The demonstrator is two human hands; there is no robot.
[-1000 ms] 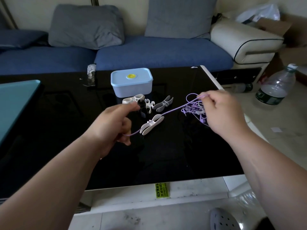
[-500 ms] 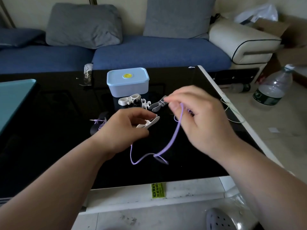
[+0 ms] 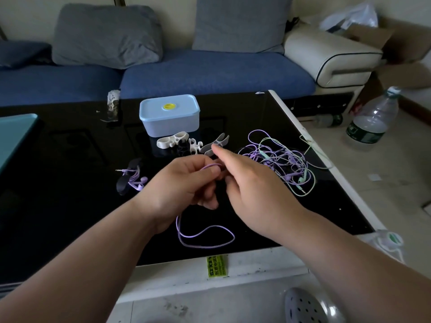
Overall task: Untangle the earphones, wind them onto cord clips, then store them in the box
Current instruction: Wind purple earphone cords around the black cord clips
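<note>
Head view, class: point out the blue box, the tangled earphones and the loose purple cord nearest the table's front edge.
blue box (image 3: 172, 126): head view, on its front wall.
tangled earphones (image 3: 265, 157): head view, on the dense middle of the pile.
purple cord (image 3: 217, 226): head view, on its slack lower loop.

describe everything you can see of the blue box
The box is pale blue, rectangular with rounded corners, plastic by its look. Its lid is on, slightly wider than the body, with a round yellow spot at its centre. It stands upright on the black table, toward the far edge. White clips lie just in front; whether they touch it is unclear. Nothing rests on it.
</note>
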